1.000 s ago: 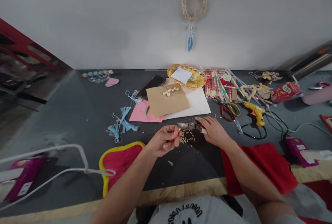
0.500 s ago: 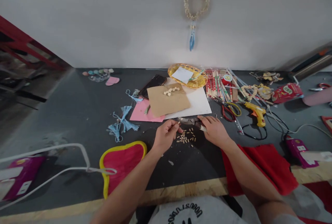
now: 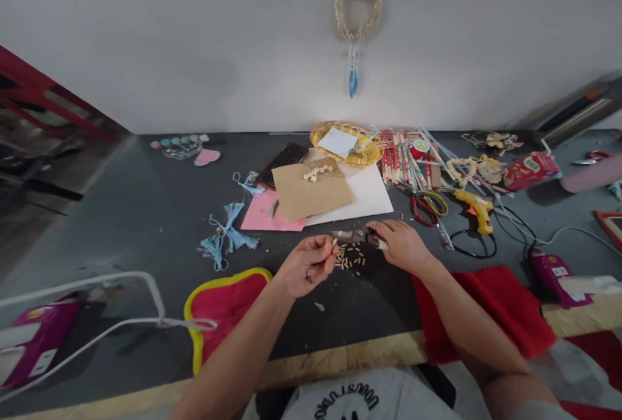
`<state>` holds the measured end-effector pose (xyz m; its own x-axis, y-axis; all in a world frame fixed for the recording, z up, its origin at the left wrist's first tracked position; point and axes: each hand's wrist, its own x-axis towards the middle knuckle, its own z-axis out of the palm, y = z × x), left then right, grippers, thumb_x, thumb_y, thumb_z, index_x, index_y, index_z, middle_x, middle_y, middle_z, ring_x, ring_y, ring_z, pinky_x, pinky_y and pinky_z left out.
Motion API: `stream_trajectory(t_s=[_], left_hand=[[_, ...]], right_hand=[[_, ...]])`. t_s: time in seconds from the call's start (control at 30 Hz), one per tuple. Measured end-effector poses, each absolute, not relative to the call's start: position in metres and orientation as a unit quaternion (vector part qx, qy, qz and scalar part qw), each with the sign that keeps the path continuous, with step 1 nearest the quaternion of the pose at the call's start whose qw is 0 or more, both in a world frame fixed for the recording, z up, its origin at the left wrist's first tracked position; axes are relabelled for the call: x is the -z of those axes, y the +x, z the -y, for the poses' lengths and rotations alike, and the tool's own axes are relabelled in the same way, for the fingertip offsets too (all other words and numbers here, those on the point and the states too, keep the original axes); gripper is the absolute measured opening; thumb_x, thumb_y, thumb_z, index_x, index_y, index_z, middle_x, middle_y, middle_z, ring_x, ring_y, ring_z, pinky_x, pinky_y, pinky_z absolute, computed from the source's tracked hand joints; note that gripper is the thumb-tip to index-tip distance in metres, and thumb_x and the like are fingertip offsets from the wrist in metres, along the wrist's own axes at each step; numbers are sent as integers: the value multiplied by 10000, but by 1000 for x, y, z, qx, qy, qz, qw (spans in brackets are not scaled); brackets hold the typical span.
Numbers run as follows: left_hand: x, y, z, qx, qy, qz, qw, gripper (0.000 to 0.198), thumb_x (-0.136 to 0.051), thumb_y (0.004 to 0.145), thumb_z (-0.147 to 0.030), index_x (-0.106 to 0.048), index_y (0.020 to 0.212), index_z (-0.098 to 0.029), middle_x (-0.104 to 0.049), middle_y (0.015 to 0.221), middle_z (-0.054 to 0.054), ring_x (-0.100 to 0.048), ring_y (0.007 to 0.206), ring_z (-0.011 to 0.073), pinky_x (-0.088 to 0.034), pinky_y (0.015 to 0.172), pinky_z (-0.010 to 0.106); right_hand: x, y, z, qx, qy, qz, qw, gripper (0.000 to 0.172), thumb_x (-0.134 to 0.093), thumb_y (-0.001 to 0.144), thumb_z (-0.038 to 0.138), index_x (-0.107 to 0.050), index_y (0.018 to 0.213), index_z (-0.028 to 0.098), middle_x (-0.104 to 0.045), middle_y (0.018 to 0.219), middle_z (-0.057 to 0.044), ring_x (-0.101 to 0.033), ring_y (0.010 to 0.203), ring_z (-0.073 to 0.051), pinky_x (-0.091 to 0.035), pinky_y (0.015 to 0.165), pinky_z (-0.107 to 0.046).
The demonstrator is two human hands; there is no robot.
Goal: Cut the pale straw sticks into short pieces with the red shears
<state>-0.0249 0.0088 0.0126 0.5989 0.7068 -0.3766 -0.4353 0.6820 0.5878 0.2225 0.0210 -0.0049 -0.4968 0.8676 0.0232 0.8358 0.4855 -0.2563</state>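
Note:
My right hand (image 3: 401, 246) is closed around the handles of metal pruning shears (image 3: 350, 236), whose blades point left over the dark table (image 3: 146, 212). My left hand (image 3: 307, 266) pinches a short pale stick piece (image 3: 334, 244) at its fingertips, just left of the blade tips. A small heap of cut stick pieces (image 3: 350, 257) lies on the table between my hands.
Behind lie brown, white and pink sheets (image 3: 311, 194), a yellow basket (image 3: 346, 143), bundled sticks (image 3: 405, 161), red scissors (image 3: 425, 207) and a yellow glue gun (image 3: 473, 209). Blue tassels (image 3: 226, 232) and a red yellow-edged pad (image 3: 221, 310) are at left, red cloth (image 3: 490, 303) at right.
My left hand went forward toward the blades with the stick piece, then drew back a little; the shears stayed in my right hand over the heap.

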Motion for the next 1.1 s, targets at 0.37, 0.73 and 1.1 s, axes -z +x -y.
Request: stream_trajectory(t_s=[0.37, 0.73, 1.1], left_hand=[[-1, -20, -4, -351, 198, -170, 900, 218, -767, 719, -272, -601, 717, -130, -476, 426, -55, -118, 286, -26, -132, 290, 102], [-9, -19, -9, -406, 407, -358, 736, 288, -710, 771, -405, -654, 806, -125, -624, 524, 15, -354, 368, 35, -203, 370, 157], [-6, -12, -4, -301, 701, -447, 468, 167, -538, 873, -236, -688, 839, -170, -691, 740, 17, -601, 675, 129, -434, 625, 227]], right_hand=[[5, 235, -26, -135, -469, 857, 163, 512, -529, 775, 116, -522, 1286, 154, -627, 1165, -119, -559, 1099, -237, -428, 914, -367], [16, 238, -32, -15, -647, 745, 165, 511, -632, 836, 431, -536, 1261, 164, -600, 1174, -152, -513, 1085, -315, -428, 889, -449], [2, 197, -3, -612, -415, 595, 314, 335, -454, 937, 485, -585, 909, 179, -599, 756, -12, -535, 609, -107, -438, 562, -235]])
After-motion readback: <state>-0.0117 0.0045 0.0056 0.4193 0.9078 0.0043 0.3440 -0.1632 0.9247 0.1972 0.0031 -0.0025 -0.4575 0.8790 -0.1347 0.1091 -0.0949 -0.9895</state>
